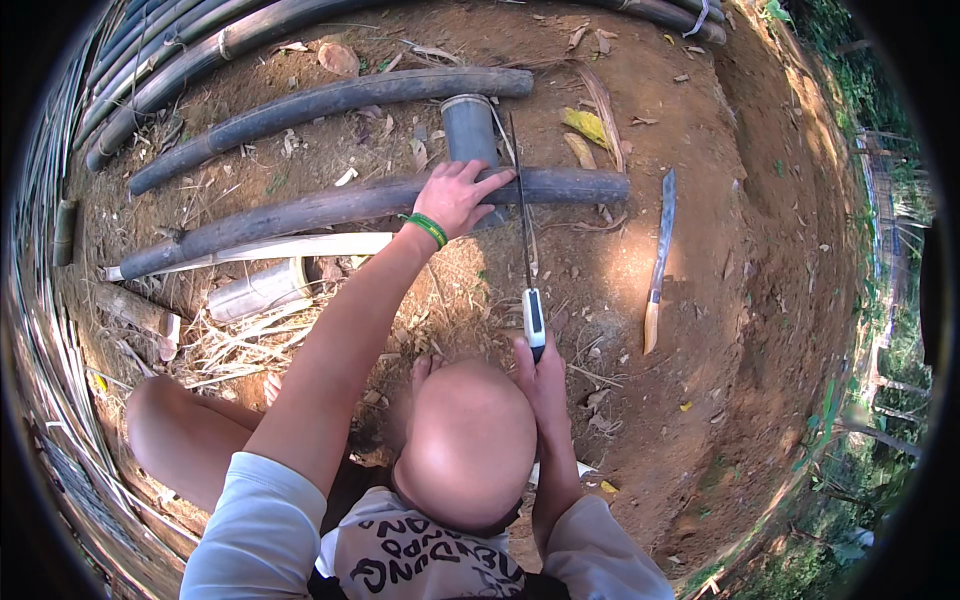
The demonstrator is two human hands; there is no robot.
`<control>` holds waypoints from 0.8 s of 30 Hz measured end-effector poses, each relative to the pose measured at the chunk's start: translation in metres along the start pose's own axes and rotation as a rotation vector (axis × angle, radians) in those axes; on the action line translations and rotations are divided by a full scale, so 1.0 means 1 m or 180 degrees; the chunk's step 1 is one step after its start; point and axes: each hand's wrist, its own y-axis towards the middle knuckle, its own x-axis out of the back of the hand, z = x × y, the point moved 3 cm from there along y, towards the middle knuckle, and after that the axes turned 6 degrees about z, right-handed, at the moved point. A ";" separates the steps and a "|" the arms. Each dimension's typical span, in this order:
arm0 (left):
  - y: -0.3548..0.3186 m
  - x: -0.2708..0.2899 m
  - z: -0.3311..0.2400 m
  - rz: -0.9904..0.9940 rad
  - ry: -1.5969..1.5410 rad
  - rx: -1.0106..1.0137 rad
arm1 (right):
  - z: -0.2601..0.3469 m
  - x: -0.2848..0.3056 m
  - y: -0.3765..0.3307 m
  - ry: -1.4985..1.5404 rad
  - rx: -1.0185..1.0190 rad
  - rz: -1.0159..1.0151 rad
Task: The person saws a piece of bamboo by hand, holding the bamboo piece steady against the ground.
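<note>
My left hand [460, 196] lies over a dark bamboo pole [310, 208], fingers curved onto its top, one finger reaching close to a saw blade. In my right hand [543, 380], beside my raised knee, is the white and black handle of a hand saw [534, 315]. Its long thin blade points away from me and crosses the pole just right of my left hand. Whether the teeth have cut in cannot be made out. Beneath the pole, a short grey bamboo section [469, 135] props it. A green and yellow band circles my left wrist.
A machete [661, 260] with a wooden handle lies on the dirt to the right. Another bamboo pole [330, 105] lies farther off, with several stacked at the far left. Nearer are a cut bamboo piece [262, 290], a split pale strip [300, 247] and shavings. An earth ledge runs along the right.
</note>
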 end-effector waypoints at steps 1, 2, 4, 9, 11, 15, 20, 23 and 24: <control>0.000 0.000 0.000 -0.0014 0.0006 0.0005 | 0.003 -0.001 0.015 0.0012 0.0152 -0.0073; 0.003 -0.001 -0.003 -0.0033 0.0001 -0.0014 | -0.001 -0.002 0.032 0.0024 0.0297 -0.0170; 0.005 -0.003 -0.003 -0.0017 0.0003 -0.0006 | -0.001 -0.005 0.057 0.0068 0.0506 -0.0261; 0.008 0.000 0.002 0.0192 -0.0159 0.0237 | 0.011 -0.016 0.075 -0.0083 0.0520 -0.0520; 0.009 0.000 0.006 0.0260 -0.0175 0.0375 | 0.007 -0.017 0.075 -0.0336 0.0653 -0.0601; 0.025 0.001 0.007 0.0916 -0.0328 0.0720 | -0.020 -0.018 0.072 0.0041 0.0827 -0.0635; 0.029 0.005 0.016 0.0901 -0.0796 0.1365 | -0.012 -0.017 0.056 0.0484 0.0563 -0.0646; 0.029 0.002 0.017 0.0921 -0.0930 0.1567 | -0.021 -0.016 0.054 0.0214 0.0388 -0.0515; 0.029 0.003 0.016 0.0964 -0.0917 0.1570 | -0.023 -0.017 0.051 0.0152 0.0441 -0.0502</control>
